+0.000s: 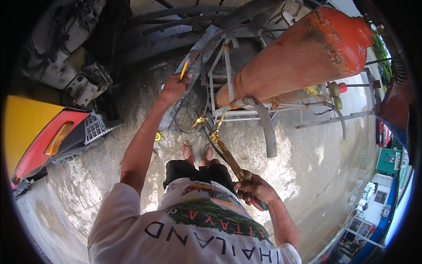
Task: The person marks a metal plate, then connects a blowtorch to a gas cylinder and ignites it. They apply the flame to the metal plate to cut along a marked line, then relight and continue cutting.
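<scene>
In my right hand is a brass cutting torch, gripped by its rear end with the fingers wrapped round it. The torch's head points forward and left, its tip just in front of my feet. My left hand reaches forward, closed on a slim yellow stick that looks like a pencil and points up and away. That hand is over a long flat metal strip; whether it touches the strip I cannot tell.
A large rusty red gas cylinder leans on a pale metal frame cart at the front right. Dark pipes lie at the back. Yellow-and-red vehicle bodywork stands at left. A yellow tape measure rests on the concrete floor.
</scene>
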`<state>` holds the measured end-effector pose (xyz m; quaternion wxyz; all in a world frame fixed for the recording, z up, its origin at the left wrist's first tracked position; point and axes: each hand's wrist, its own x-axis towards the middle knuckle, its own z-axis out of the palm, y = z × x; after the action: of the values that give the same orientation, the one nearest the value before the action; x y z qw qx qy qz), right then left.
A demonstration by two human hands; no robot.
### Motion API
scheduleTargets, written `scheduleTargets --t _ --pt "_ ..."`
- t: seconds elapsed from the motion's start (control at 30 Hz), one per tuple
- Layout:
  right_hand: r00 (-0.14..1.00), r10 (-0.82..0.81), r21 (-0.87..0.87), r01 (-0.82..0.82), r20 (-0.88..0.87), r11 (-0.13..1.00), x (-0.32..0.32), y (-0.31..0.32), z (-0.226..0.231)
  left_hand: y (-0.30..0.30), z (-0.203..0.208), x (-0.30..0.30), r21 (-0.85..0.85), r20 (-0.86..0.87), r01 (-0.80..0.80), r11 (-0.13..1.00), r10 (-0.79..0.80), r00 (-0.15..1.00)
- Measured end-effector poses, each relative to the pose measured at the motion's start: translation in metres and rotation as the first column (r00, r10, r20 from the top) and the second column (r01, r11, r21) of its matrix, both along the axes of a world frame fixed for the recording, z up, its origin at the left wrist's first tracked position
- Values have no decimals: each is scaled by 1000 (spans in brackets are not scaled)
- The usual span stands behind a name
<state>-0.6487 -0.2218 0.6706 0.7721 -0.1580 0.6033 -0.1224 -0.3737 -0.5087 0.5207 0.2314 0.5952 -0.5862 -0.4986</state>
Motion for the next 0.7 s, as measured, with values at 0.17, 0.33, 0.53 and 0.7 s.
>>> scheduleTargets --t 0.17,0.33,0.53,0.7 --pt "982 -164 71 158 90 985 -20 47 -40 196 -95 66 125 230 -24 992 -6 973" --pt "990 -127 104 120 65 987 -52 95 -57 364 -152 83 413 82 -210 886 193 978" --pt "959 279 -153 -271 38 950 -79 138 -68 411 -100 -13 608 -343 -56 792 325 881" --pt "793 574 -400 -603 -206 690 -57 156 -51 442 -6 -100 654 -677 -141 743 658 329"
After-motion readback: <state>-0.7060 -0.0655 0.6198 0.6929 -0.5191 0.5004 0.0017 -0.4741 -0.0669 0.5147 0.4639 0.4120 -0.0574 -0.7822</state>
